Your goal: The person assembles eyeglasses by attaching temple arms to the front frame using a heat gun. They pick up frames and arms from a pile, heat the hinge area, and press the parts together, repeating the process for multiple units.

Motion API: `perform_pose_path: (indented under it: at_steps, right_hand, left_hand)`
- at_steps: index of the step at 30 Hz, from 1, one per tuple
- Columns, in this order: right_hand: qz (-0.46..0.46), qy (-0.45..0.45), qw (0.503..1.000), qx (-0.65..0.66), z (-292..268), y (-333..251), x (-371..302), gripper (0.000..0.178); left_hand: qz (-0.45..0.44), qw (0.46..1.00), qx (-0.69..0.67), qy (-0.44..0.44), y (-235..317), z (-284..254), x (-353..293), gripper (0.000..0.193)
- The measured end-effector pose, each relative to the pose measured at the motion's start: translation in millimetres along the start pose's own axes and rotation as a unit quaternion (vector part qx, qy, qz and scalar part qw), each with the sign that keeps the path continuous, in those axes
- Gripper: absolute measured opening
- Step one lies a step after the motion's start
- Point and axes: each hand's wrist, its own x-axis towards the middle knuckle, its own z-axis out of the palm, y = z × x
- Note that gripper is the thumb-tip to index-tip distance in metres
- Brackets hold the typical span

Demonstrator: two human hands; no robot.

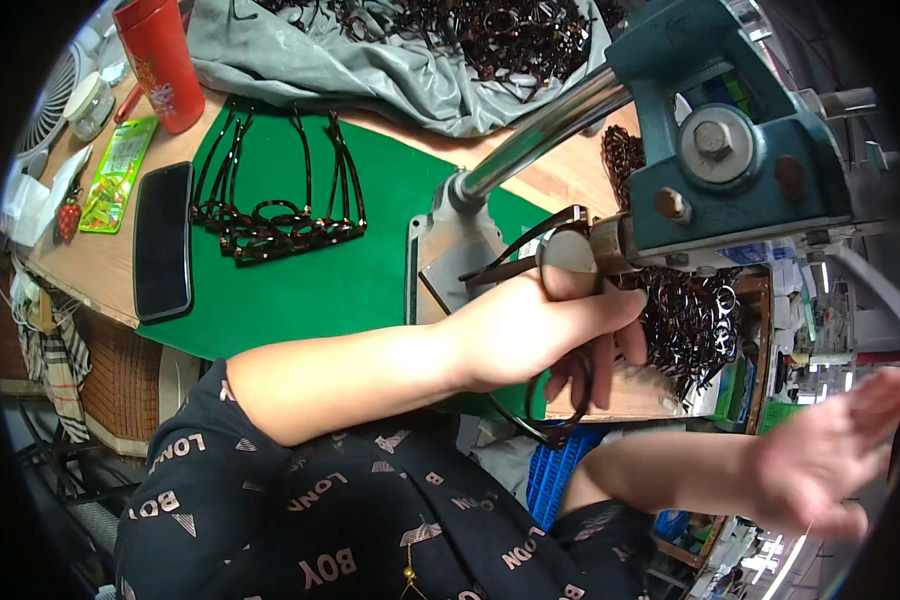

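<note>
My left hand (535,330) reaches across from the left and is closed on a dark tortoiseshell eyeglass frame (518,247). It presses the frame against the round metal head (570,252) of a blue-green bench machine (740,160). The frame's temples stick out up and left, and its rim hangs below my fingers. My right hand (835,450) is blurred at the lower right, with fingers spread and nothing in it, apart from the machine.
A shiny metal lever (550,125) slants across the machine. Several dark frames (280,225) lie in a row on a green mat (340,285), with a black phone (163,240) and red cup (162,65) to the left. More frames are piled on grey cloth (370,70) and in a box (690,320).
</note>
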Motion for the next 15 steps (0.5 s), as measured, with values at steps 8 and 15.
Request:
perform_pose_path:
  at_steps: [8, 15]
  right_hand:
    - [0.605, -0.204, 0.711, 0.296, 25.7, -2.7, -157.7, 0.094]
    - [0.574, -0.261, 0.741, 0.231, 30.0, -4.4, -167.5, 0.106]
  left_hand:
    - [-0.027, 0.985, 0.143, -0.088, -18.5, -17.7, -58.0, 0.03]
    - [0.021, 0.879, 0.476, -0.002, -33.2, -41.6, -84.9, 0.043]
